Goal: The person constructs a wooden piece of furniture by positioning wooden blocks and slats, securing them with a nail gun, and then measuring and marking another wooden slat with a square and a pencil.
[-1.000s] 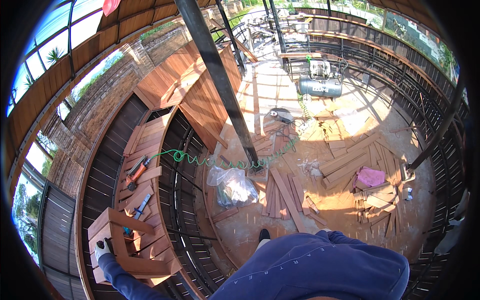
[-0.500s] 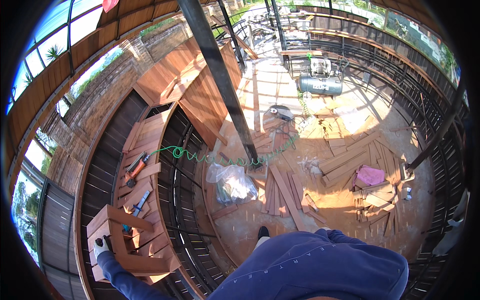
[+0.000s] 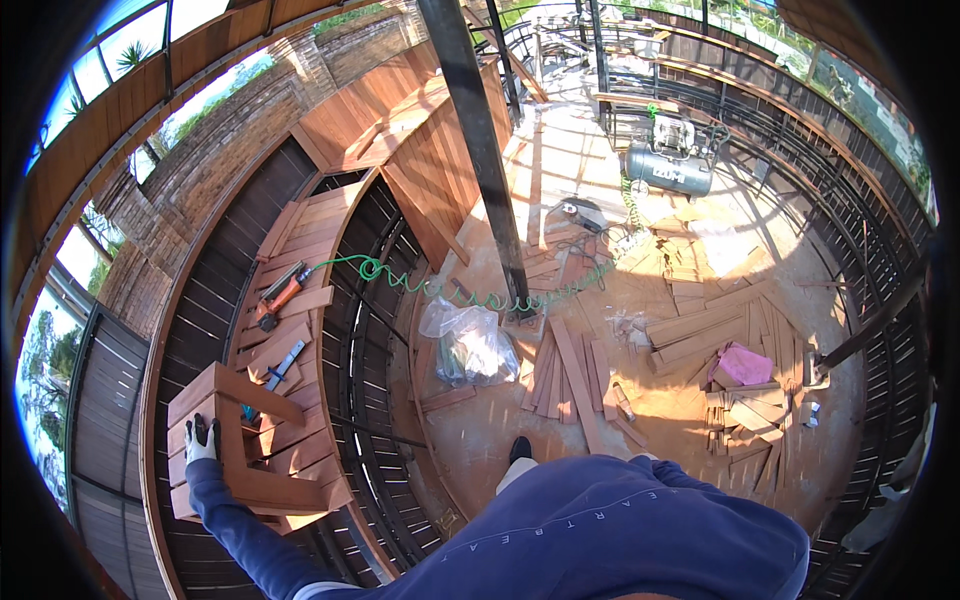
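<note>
My left hand (image 3: pixel 203 440), in a white glove with dark fingers, lies on the top boards of a small wooden box-like frame (image 3: pixel 285 490), its fingers stretched and apart. That frame rests at the near end of a curved slatted wooden bench (image 3: pixel 325 208) on my left. Beyond it, on the bench, lie a long silver tool with blue parts (image 3: pixel 285 365) and an orange-and-black air nailer (image 3: pixel 283 300) joined to a coiled green hose (image 3: pixel 400 282). My right hand is out of view.
A black post (image 3: pixel 480 150) rises ahead, beside a clear plastic bag (image 3: pixel 478 348). Loose boards (image 3: pixel 570 380) and a board stack with a pink cloth (image 3: pixel 745 365) cover parts of the floor. An air compressor (image 3: pixel 668 170) stands further back. Dark curved railing (image 3: pixel 870 290) bounds the right.
My left hand's fingers have spread out on the wooden frame, where they looked more curled before. The whole view has shifted slightly as my head turned.
</note>
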A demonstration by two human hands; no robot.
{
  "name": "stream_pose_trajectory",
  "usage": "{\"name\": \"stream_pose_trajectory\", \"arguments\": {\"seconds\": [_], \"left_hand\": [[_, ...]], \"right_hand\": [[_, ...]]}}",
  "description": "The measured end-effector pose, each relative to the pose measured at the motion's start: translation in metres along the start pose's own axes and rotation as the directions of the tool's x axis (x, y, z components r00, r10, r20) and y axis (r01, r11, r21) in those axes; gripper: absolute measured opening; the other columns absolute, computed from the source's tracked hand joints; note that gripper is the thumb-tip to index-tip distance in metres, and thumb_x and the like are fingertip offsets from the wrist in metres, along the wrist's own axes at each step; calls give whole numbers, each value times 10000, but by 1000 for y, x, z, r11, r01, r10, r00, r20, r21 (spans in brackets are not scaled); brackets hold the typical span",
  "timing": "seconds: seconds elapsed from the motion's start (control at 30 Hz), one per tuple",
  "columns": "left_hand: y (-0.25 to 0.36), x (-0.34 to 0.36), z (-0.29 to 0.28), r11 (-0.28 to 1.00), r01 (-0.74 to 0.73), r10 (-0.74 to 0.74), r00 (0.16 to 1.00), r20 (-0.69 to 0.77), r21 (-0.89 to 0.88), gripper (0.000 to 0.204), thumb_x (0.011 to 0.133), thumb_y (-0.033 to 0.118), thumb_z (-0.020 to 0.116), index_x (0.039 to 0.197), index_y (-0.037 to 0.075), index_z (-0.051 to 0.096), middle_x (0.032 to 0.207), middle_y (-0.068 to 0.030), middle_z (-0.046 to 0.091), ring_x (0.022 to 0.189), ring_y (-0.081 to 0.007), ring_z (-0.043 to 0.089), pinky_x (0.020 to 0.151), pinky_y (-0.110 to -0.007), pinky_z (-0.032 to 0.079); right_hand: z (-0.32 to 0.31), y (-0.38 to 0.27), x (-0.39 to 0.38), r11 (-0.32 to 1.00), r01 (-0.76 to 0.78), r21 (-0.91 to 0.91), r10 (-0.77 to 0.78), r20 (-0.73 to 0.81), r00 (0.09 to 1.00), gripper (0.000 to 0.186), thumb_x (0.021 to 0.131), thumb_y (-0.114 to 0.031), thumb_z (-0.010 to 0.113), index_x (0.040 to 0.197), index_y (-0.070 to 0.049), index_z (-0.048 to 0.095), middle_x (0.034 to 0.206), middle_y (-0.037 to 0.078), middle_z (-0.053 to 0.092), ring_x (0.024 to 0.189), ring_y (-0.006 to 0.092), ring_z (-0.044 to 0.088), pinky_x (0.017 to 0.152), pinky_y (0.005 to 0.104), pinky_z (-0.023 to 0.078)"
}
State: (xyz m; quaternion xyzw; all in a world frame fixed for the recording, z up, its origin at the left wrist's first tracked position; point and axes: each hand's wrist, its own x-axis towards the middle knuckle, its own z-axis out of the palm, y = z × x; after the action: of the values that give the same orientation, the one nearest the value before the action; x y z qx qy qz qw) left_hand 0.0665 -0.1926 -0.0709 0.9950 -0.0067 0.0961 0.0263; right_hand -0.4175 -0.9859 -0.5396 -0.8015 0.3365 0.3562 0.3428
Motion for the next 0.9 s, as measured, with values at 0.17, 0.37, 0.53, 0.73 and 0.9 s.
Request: {"name": "stream_pose_trajectory", "arguments": {"seconds": [0.17, 0.37, 0.53, 0.73, 0.9], "left_hand": [[54, -15, -31, 987, 126, -131, 990, 53, 97, 830, 858, 652, 509, 1518, 209, 272, 1572, -96, 255, 1457, -294, 206, 1150, -525, 177], [144, -37, -57, 954, 147, -175, 981, 86, 261, 628, 947, 357, 476, 1488, 89, 303, 1544, -150, 289, 1407, -295, 322, 1154, -428, 261], [232, -100, -43, 934, 48, -21, 997, -80, 354, 576, 941, 364, 501, 1436, 93, 388, 1484, -136, 396, 1391, -289, 345, 1156, -460, 241], [285, -174, 38, 923, -149, 260, 921, 291, -356, 538, 856, 425, 636, 1291, 114, 576, 1118, -160, 669, 1047, -329, 627, 932, -393, 481], [242, -202, 69, 729, 127, -110, 992, 68, -672, 412, 879, 391, 611, 1190, 122, 640, 1076, -135, 684, 1022, -325, 635, 882, -394, 500]], "right_hand": [[-12, -12, 15, 998, 23, -66, -21, 26, 999, 457, 884, -387, 484, 1163, -68, 654, 1141, 176, 654, 1083, 325, 610, 940, 398, 457], [-34, -50, 35, 979, 85, -188, -75, 57, 996, 456, 883, -388, 485, 1159, -68, 656, 1135, 176, 657, 1077, 325, 613, 937, 397, 459], [-47, -90, 51, 954, 155, -257, -138, 84, 987, 456, 882, -388, 486, 1156, -67, 658, 1130, 176, 659, 1071, 325, 616, 934, 397, 461], [-58, -134, 66, 912, 238, -335, -208, 125, 970, 455, 881, -389, 487, 1152, -67, 661, 1124, 176, 662, 1065, 324, 619, 930, 396, 463], [-64, -167, 74, 861, 302, -409, -251, 175, 952, 454, 880, -390, 488, 1148, -67, 662, 1118, 176, 665, 1060, 324, 622, 928, 396, 465]]}}
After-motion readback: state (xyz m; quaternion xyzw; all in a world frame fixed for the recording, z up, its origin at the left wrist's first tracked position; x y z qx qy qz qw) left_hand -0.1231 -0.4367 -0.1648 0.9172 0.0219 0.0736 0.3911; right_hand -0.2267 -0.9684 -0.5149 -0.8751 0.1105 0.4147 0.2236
